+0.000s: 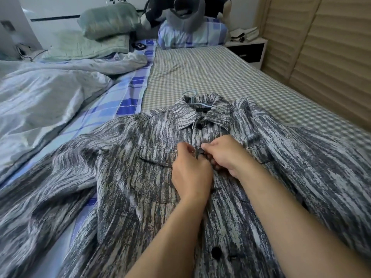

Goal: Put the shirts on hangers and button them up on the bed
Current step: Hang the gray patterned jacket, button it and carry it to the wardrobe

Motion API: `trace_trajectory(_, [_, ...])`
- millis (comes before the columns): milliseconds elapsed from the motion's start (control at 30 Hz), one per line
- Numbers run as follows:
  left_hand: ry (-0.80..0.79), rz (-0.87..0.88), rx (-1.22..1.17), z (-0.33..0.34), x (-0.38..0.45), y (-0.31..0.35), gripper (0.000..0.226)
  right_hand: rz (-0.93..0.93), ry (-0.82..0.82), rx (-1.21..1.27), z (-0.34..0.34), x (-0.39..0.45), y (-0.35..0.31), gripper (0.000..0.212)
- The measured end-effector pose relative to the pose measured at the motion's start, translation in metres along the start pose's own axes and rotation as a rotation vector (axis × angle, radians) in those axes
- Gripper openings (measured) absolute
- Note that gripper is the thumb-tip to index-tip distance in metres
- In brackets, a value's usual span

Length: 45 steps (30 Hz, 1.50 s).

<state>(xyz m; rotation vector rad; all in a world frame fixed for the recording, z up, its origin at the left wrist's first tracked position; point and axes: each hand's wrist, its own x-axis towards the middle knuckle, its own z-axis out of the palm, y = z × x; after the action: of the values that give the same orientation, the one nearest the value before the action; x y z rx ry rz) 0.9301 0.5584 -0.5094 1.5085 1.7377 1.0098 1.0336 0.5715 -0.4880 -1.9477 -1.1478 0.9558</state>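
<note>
No text is legible — shirt [160, 177] label [201, 107] blurred.

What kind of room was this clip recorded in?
Most likely a home bedroom: the grey streaked shirt lies on a bed with a checked sheet, pillows and a rumpled duvet sit at its head, and a nightstand stands beside it.

A grey streaked shirt [144, 177] is spread front-up on the bed [220, 77], a pale blue hanger [191, 97] tucked in its collar.
</note>
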Motion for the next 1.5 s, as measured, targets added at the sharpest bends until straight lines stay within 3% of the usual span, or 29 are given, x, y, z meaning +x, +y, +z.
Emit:
trace_trajectory(100, [-0.093,-0.167,-0.001,-0.003,0.03,0.003,0.021,-0.069,-0.027,0.048,-0.009,-0.016,0.006,0.017])
trace_trajectory(233, [-0.317,-0.299,-0.085,-0.007,0.053,0.004,0.015,-0.103,-0.048,-0.127,-0.03,-0.045,0.015,0.019])
trace_trajectory(300, [-0.323,-0.241,-0.046,-0.011,0.056,0.001,0.004,-0.118,-0.082,-0.25,-0.038,-0.06,0.015,0.017])
trace_trajectory(433, [-0.404,-0.133,0.014,-0.048,0.016,0.002,0.023,-0.189,-0.101,-0.447,-0.044,-0.093,0.021,0.008])
trace_trajectory(567, [-0.535,-0.029,0.062,-0.093,-0.073,-0.023,0.015,-0.376,0.099,-0.471,-0.031,-0.13,0.039,0.024])
trace_trajectory(700, [-0.311,0.187,0.121,-0.088,-0.111,-0.059,0.026,-0.369,0.139,-0.613,0.008,-0.149,0.054,0.05])
trace_trajectory(800, [-0.251,0.345,0.168,-0.075,-0.135,-0.079,0.032,-0.42,0.216,-0.703,0.016,-0.147,0.062,0.037])
trace_trajectory(867, [-0.318,0.433,0.219,-0.074,-0.142,-0.087,0.04,-0.39,0.176,-0.619,0.002,-0.141,0.059,0.027])
trace_trajectory(967, [-0.496,0.419,0.245,-0.088,-0.137,-0.084,0.043,-0.22,-0.001,-0.177,-0.041,-0.13,0.042,0.018])
trace_trajectory(1067, [-0.641,0.419,0.379,-0.098,-0.125,-0.064,0.037,-0.172,0.025,0.086,-0.082,-0.126,0.014,0.027])
trace_trajectory(1133, [-0.657,0.415,0.421,-0.099,-0.116,-0.042,0.029,-0.184,-0.055,0.103,-0.084,-0.126,0.005,0.033])
trace_trajectory(1200, [-0.545,0.33,0.303,-0.094,-0.101,-0.021,0.023,-0.184,-0.112,0.113,-0.07,-0.125,0.011,0.028])
trace_trajectory(1300, [-0.354,0.363,0.307,-0.081,-0.074,-0.007,0.029,-0.184,-0.098,-0.047,-0.034,-0.124,0.032,0.035])
trace_trajectory(1400, [-0.437,0.407,0.452,-0.073,-0.06,-0.01,0.025,-0.295,0.039,-0.463,-0.009,-0.127,0.035,0.044])
trace_trajectory(1500, [-0.454,0.423,0.49,-0.07,-0.051,-0.017,0.012,-0.387,0.137,-0.608,-0.005,-0.125,0.033,0.03])
